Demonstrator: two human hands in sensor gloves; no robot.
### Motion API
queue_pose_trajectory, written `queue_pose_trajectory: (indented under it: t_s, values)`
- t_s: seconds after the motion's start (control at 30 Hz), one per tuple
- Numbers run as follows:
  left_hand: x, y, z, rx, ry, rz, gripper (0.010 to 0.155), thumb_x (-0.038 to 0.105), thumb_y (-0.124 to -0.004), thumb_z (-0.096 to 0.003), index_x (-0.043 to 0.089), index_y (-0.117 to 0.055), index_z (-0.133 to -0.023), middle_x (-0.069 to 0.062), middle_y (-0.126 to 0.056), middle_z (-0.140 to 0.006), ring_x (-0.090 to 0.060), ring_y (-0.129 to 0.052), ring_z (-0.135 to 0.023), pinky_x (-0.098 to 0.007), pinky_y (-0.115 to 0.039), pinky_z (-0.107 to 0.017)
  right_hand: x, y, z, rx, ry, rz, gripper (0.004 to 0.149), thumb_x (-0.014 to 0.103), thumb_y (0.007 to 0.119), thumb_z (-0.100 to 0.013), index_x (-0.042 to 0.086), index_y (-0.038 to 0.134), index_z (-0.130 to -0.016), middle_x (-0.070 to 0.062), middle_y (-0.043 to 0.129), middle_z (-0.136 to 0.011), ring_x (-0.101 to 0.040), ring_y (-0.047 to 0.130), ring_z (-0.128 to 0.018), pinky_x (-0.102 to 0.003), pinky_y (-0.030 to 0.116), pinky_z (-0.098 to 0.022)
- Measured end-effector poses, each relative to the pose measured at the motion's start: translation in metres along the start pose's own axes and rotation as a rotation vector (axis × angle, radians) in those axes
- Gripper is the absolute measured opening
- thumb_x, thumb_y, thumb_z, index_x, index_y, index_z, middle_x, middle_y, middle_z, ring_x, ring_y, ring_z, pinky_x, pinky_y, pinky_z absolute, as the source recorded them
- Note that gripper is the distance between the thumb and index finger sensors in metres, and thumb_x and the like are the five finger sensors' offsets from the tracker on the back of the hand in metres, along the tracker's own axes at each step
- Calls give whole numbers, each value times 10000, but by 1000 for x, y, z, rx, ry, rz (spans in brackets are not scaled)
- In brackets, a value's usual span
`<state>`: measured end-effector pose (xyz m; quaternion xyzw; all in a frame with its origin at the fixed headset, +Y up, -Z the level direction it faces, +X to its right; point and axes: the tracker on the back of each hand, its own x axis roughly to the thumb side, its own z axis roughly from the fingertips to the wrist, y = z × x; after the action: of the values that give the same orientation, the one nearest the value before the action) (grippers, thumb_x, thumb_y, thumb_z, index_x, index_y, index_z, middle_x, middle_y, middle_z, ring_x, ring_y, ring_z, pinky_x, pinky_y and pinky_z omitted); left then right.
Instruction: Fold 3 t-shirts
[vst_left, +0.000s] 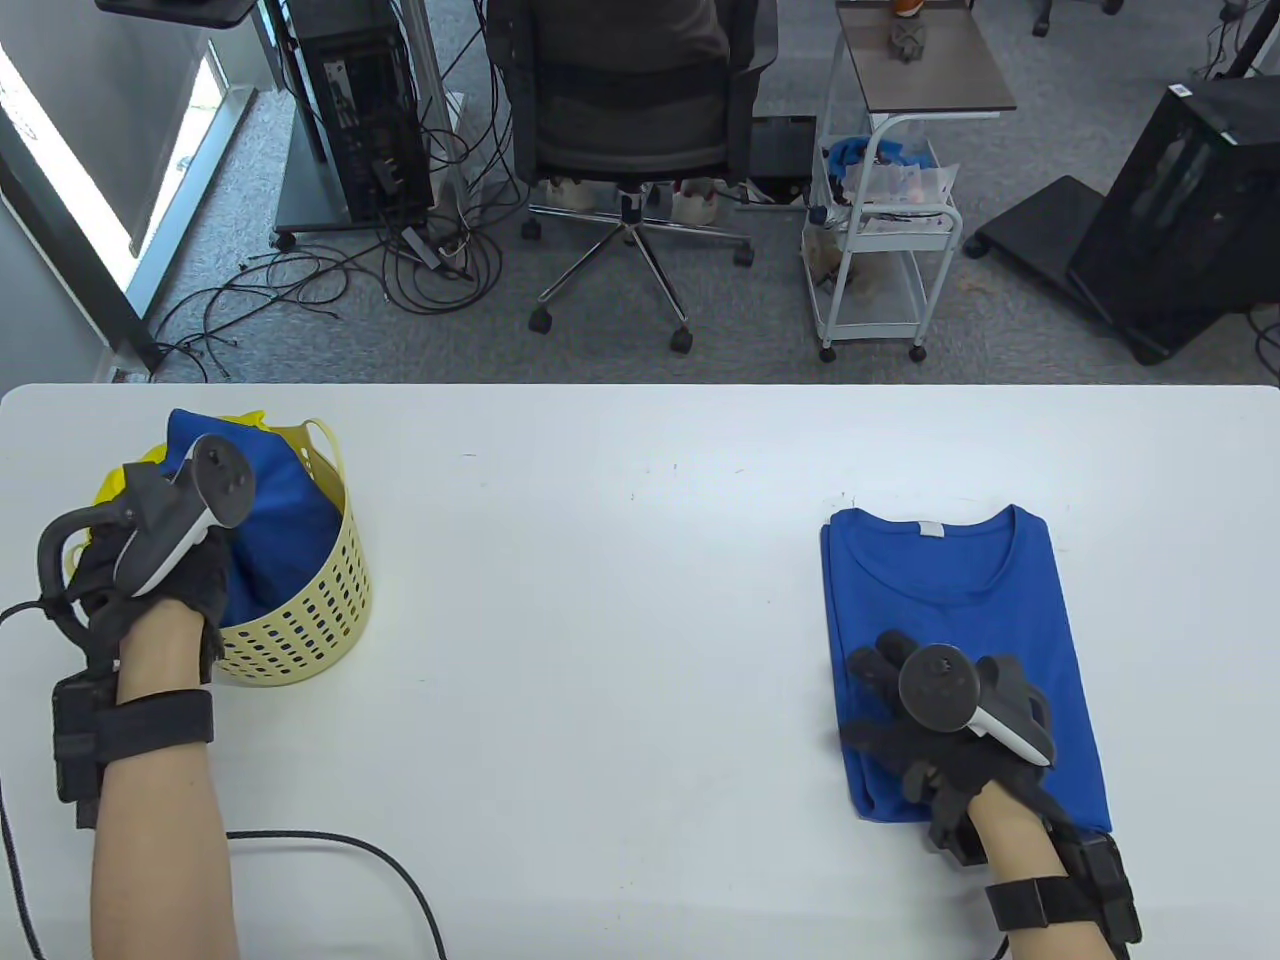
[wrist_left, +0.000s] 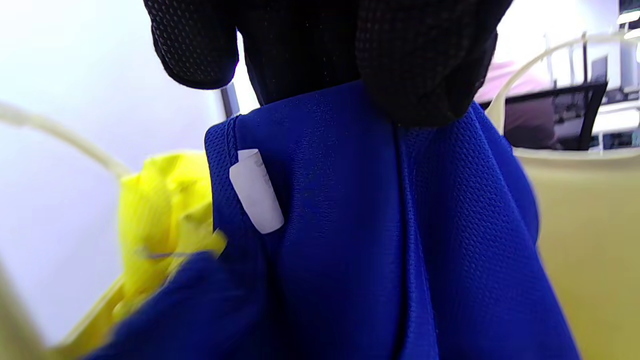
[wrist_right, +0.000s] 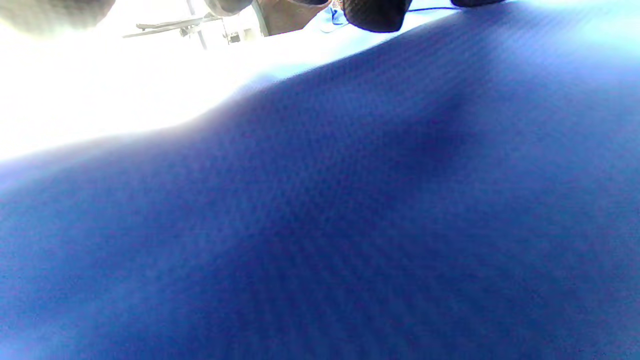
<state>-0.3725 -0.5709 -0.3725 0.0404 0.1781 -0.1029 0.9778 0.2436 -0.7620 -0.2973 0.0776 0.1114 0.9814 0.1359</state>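
Blue folded t-shirt (vst_left: 950, 640) lies flat on the right side of the white table (vst_left: 600, 560), collar away from the person, neck label showing. Right hand (vst_left: 945, 735) rests on its near half, fingers spread and fairly straight, pressing the cloth, not gripping. Right wrist view shows only blurred blue cloth close up plus one fingertip (wrist_right: 375, 15) at the top edge.

Second blue shirt (vst_left: 285, 530) sits bunched in the yellow basket (vst_left: 310, 620) at the table's left. Left hand (vst_left: 165, 590) is down in the basket. In the left wrist view its fingers (wrist_left: 420, 65) are curled over a fold of blue mesh cloth near the collar, white label (wrist_left: 255, 192) just beside the grip, so it holds that shirt. Yellow shirt (vst_left: 125, 480) is crumpled under and beside the blue one, peeking over the far-left rim.

Judgement: one shirt looks done, second is about to come out, third waits.

Risks: the blue shirt lies tangled against the yellow one, so a pull could drag the yellow out too or dump it on the table. Basket looks light, so an upward tug with nothing holding it could tip or slide it. Grip is a bunched pinch near the collar, so the shirt may come out twisted and need shaking out. Right hand sliding off carelessly could rumple the finished fold.
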Motion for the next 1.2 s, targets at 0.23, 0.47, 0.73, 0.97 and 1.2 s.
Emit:
queue_pose_trajectory:
  t_s: [0.23,0.47,0.73,0.97,1.2]
  values:
    - [15,34,18,67,-30,26,424,381,-738,-410,317,-704,-828,75,-834,-813,-156,-827,-770,-417,-736,-664,-2,-6,4,-24,-6,-25,713,572,744,-377,331,469,-990,-58,321,-1130,-447,484,-1018,-726,420,-709]
    - [21,76,41,147,-45,72,469,351,-657,-425,298,-663,-891,27,-817,-776,-175,-816,-702,-423,-740,-629,-3,-12,7,-50,-17,-44,707,571,738,-381,332,470,-990,-59,316,-1131,-447,481,-1020,-726,421,-710]
    - [30,147,79,242,-100,170,476,335,-633,-428,268,-636,-899,4,-793,-774,-198,-804,-670,-425,-736,-610,-9,-16,10,-65,-4,-81,705,569,736,-382,331,470,-991,-57,311,-1132,-446,475,-1023,-726,417,-712]
    - [50,206,111,337,-161,188,476,336,-630,-431,269,-636,-902,5,-792,-776,-180,-806,-670,-422,-738,-610,-12,-18,11,-67,5,-100,703,568,735,-384,331,469,-991,-61,306,-1132,-447,475,-1022,-727,417,-711]
    - [76,257,146,431,-257,274,473,345,-643,-433,270,-650,-900,8,-804,-774,-179,-814,-673,-424,-741,-615,-14,-20,11,-74,9,-119,704,567,734,-384,331,468,-991,-60,302,-1133,-445,474,-1023,-726,415,-713]
